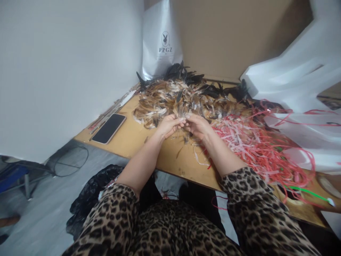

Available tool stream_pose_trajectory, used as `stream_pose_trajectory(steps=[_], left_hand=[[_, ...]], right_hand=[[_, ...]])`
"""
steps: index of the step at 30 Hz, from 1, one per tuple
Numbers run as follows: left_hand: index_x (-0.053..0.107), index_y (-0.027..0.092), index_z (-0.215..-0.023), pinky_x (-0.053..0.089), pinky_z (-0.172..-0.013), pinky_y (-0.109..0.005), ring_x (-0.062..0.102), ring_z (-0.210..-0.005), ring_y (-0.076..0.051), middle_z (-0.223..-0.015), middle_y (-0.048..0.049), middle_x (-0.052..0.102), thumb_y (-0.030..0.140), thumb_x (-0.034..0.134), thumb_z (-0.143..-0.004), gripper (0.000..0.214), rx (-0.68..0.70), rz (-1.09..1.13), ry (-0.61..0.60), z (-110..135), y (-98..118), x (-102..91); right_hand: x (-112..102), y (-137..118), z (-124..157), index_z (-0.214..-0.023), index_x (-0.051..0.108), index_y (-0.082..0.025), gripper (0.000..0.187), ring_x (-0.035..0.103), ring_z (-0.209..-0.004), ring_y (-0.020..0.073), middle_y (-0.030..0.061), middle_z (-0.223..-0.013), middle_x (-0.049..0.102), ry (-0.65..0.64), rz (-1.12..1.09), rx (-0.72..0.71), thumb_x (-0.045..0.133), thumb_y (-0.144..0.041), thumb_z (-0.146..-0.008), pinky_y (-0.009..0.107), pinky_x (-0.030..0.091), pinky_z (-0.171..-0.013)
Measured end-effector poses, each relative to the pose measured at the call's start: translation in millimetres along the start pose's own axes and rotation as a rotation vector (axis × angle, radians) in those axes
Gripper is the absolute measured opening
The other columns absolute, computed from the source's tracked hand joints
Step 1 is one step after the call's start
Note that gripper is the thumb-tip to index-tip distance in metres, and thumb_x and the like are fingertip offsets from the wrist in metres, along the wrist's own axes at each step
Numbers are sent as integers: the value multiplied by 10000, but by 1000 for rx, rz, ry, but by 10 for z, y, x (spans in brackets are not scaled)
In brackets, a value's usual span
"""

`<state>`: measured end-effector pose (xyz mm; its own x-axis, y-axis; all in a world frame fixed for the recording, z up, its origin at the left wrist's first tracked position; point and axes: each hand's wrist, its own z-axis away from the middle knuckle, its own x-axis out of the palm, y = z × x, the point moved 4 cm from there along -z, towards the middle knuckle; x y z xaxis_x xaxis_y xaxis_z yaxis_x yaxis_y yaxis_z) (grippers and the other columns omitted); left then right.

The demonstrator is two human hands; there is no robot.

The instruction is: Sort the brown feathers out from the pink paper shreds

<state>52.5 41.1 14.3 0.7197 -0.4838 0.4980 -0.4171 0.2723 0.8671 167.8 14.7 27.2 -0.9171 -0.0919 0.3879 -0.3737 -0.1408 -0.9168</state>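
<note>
My left hand (170,127) and my right hand (197,127) meet fingertip to fingertip over the near edge of a feather pile (157,97). Both are closed in a pinch, and brown feathers show right at the fingers. How many feathers they grip is too blurred to make out. The pile is brown and cream, with black feathers (181,73) along its far side. Below my hands, a few loose feathers (183,139) lie on the wooden table (144,145).
A phone (109,128) lies at the table's left, beside thin sticks (106,115). Pink and red ribbon strips (253,145) are heaped on the right, near a green strip (309,190). A white printed bag (162,46) stands behind. A black plastic bag (90,197) sits on the floor.
</note>
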Motion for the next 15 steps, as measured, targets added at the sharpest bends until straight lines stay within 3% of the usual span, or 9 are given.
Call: stream_pose_trajectory(steps=[5,10,15], left_hand=[[614,82,-762,411,-503,-131,570,-545,-39,-689,-37,659,182,700,-659,168,-37,13,2,-17,-29,-3],[622,89,-809,428,-513,-132,611,-594,-58,-757,-56,681,172,676,-690,156,-75,-15,108,-51,-57,-71],[621,82,-801,442,-519,-150,627,-604,-79,-782,-77,687,200,684,-682,179,-78,-96,136,-68,-90,-92]], right_hand=[[-41,10,-33,-646,571,-152,253,485,-527,65,-17,-595,589,9,-32,16,753,-296,-545,177,339,-439],[-149,-26,-67,-606,554,-158,273,446,-471,57,-32,-538,554,171,-26,-69,769,-292,-505,183,316,-416],[-215,-51,-69,-568,554,-164,261,399,-402,54,-48,-450,492,278,74,-141,755,-325,-525,196,290,-400]])
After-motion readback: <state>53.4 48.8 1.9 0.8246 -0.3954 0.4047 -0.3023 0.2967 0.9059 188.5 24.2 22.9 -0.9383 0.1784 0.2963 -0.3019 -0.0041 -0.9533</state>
